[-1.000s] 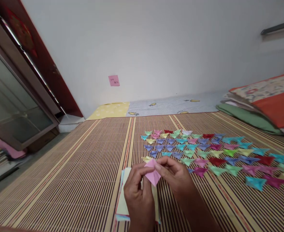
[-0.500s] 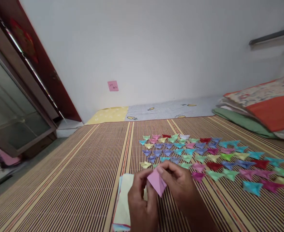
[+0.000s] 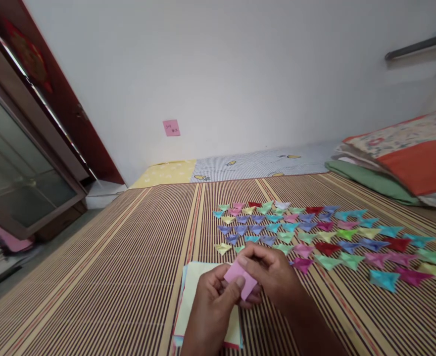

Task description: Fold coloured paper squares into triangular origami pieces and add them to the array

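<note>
Here's the pink paper [image 3: 249,284], a small folded piece held between both hands, over the mat and toward the right of the stack as seen from here. The left hand [image 3: 212,304] has its grip closed on it, thumb pressed flat across the front face. The right hand [image 3: 275,277] grips it as well, pinching at the upper corner, thumb in front and bent index finger above. Under the left wrist sits the stack [image 3: 190,299], pale yellow on top, with red and blue edges peeping out below. Just beyond the hands, and away to the right, run rows of folded shapes [image 3: 384,280] in teal, red, green, violet, yellow and pink, all spread on the striped mat [image 3: 110,267]. At the mat's far edge, a yellow cloth [image 3: 169,173] meets a checked cloth [image 3: 218,168]; over on the right, there's a bedding pile [image 3: 420,165], orange and floral above green. Behind it all, the white wall [image 3: 258,74] carries a pink note [image 3: 171,128], with a dark red door [image 3: 65,109] off to the left.
</note>
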A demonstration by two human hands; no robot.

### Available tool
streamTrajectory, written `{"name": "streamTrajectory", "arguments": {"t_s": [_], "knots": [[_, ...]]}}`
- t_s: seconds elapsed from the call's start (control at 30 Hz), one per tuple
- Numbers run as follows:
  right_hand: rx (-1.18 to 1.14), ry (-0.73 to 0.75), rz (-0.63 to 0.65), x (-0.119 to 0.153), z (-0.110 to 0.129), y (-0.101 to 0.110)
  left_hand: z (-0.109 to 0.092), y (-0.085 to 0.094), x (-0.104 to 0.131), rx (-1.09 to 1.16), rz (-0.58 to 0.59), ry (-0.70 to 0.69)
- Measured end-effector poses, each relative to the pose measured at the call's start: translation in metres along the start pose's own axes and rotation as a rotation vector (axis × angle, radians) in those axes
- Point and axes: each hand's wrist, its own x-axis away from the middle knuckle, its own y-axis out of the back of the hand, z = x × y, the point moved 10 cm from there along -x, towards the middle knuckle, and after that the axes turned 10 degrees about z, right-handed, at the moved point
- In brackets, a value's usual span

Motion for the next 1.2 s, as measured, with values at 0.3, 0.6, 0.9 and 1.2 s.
{"name": "streamTrajectory", "arguments": {"t_s": [0.3,0.6,0.9,1.2], "knots": [[0.087,0.051,0.115,-0.007,-0.004,0.000,-0.005,0.029,0.004,-0.095,-0.166,-0.090],[0.501,0.201,-0.007,0.007,0.032,-0.005,-0.001,0.036,0.007,-0.078,-0.297,-0.079],[0.327,0.022,0.114,0.001,0.008,-0.008,-0.005,0.041,0.010,-0.086,-0.284,-0.128],[0.369,-0.020,0.168,-0.001,0.003,-0.021,0.000,0.048,0.011,0.010,-0.364,-0.148]]}}
